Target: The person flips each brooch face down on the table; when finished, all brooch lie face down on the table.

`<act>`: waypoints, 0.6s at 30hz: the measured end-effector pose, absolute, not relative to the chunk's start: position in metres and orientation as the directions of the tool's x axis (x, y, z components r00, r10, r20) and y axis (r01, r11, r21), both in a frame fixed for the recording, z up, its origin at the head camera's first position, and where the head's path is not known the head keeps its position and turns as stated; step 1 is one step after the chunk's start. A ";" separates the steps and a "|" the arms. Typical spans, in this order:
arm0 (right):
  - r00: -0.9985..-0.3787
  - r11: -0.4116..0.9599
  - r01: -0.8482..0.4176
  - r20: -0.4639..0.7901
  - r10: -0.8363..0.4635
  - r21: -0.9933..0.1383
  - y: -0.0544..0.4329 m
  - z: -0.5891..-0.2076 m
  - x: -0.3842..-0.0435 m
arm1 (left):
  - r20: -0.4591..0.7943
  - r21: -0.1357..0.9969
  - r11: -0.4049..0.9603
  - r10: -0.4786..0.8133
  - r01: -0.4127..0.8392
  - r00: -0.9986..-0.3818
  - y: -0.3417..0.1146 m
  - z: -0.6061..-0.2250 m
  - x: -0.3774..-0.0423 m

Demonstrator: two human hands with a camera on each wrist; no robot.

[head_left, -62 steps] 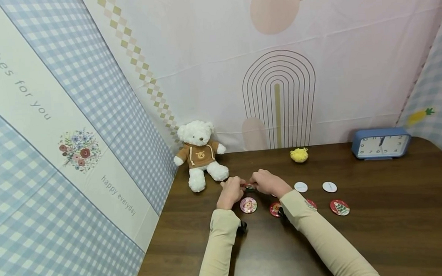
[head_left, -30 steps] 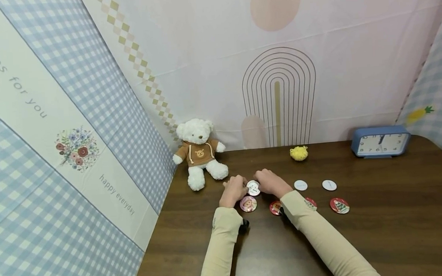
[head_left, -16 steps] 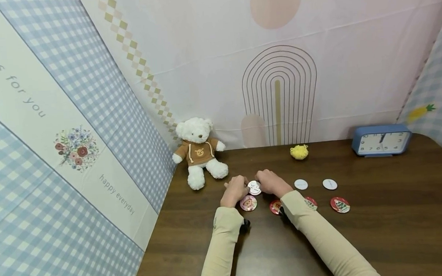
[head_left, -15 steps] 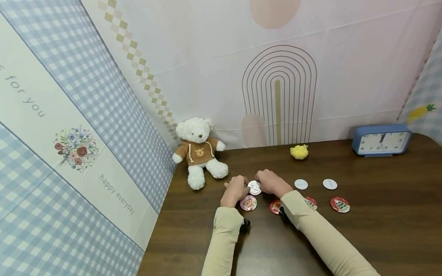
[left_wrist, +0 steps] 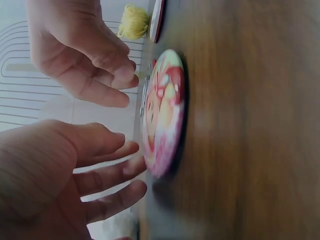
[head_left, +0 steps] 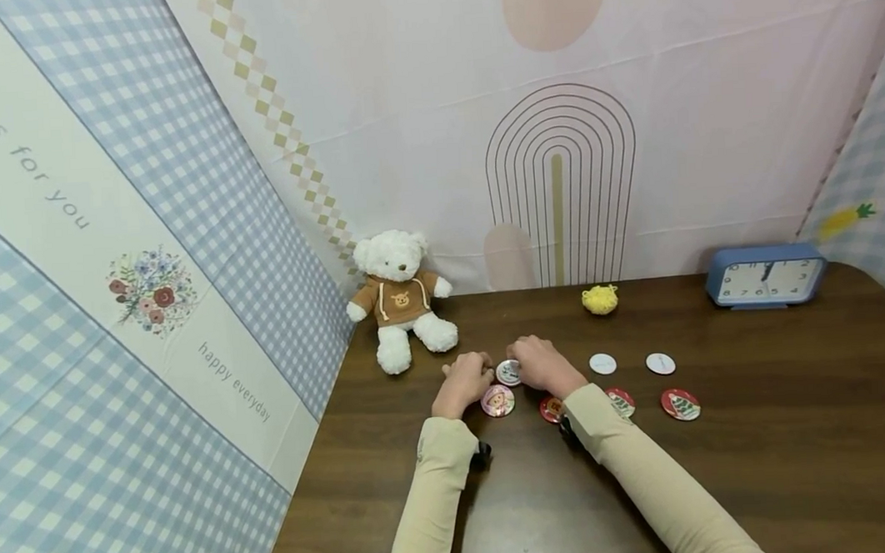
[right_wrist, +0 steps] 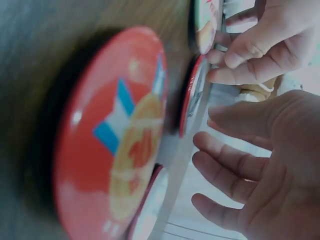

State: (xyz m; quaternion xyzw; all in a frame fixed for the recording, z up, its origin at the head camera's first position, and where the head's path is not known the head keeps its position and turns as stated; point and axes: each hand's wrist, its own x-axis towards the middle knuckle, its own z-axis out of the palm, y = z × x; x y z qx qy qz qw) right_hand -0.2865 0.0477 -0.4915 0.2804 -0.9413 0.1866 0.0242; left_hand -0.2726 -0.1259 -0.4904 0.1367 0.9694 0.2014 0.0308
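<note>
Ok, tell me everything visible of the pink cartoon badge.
The pink cartoon badge is a round, glossy disc, apparently plastic-coated, printed with a cartoon face and red accents. It lies picture side up on the brown table, just in front of the nearest white badge. Whether the left hand touches it is unclear.

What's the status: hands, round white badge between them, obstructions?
Left hand, right hand: holding nothing. Round white badge: lying on brown wooden table. Possible obstruction: round pink badge, near side.
</note>
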 end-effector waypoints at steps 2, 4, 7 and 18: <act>-0.823 0.764 -0.567 0.175 -0.540 -0.309 0.046 -0.490 -0.283 | -0.015 0.394 0.882 0.288 0.260 -0.957 -0.130 -0.489 -0.269; -0.807 0.753 -0.590 0.186 -0.560 -0.293 0.045 -0.488 -0.279 | -0.018 0.392 0.879 0.302 0.271 -0.953 -0.133 -0.486 -0.265; -0.793 0.740 -0.608 0.170 -0.585 -0.289 0.043 -0.484 -0.273 | -0.013 0.386 0.873 0.327 0.297 -0.945 -0.138 -0.484 -0.259; -0.755 0.699 -0.644 0.115 -0.645 -0.310 0.038 -0.480 -0.256 | -0.030 0.363 0.862 0.391 0.354 -0.920 -0.145 -0.479 -0.239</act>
